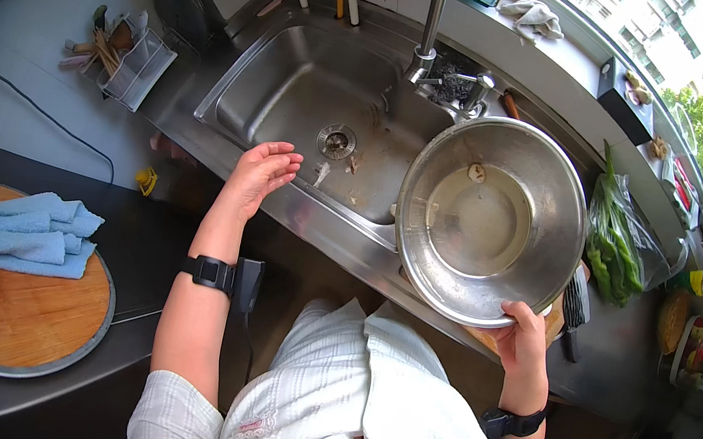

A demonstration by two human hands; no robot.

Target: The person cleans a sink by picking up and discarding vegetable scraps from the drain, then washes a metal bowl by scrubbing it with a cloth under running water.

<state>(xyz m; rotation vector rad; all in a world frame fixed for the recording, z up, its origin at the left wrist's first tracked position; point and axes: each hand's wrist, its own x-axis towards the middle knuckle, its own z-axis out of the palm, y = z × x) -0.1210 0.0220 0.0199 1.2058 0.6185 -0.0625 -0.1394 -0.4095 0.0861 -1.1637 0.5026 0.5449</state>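
Observation:
A wide stainless steel basin point(559, 201) stands at the right side of the sink, over its edge, with cloudy water point(478, 230) in its bottom. One small pale slice point(476, 173) lies inside at the water's far edge. My right hand point(522, 338) grips the basin's near rim, thumb on top. Above the front edge of the steel sink point(264, 72), my left hand point(265, 174) hovers with nothing in it, fingers a little apart. Pale scraps point(322, 173) lie in the sink near the drain strainer point(337, 141).
The curved faucet point(432, 22) rises behind the sink. Right of the basin are a knife point(573, 318) and leafy greens point(613, 249) in a plastic bag. A utensil rack point(140, 68) stands left. A blue cloth point(26, 231) lies on a round wooden board point(20, 321).

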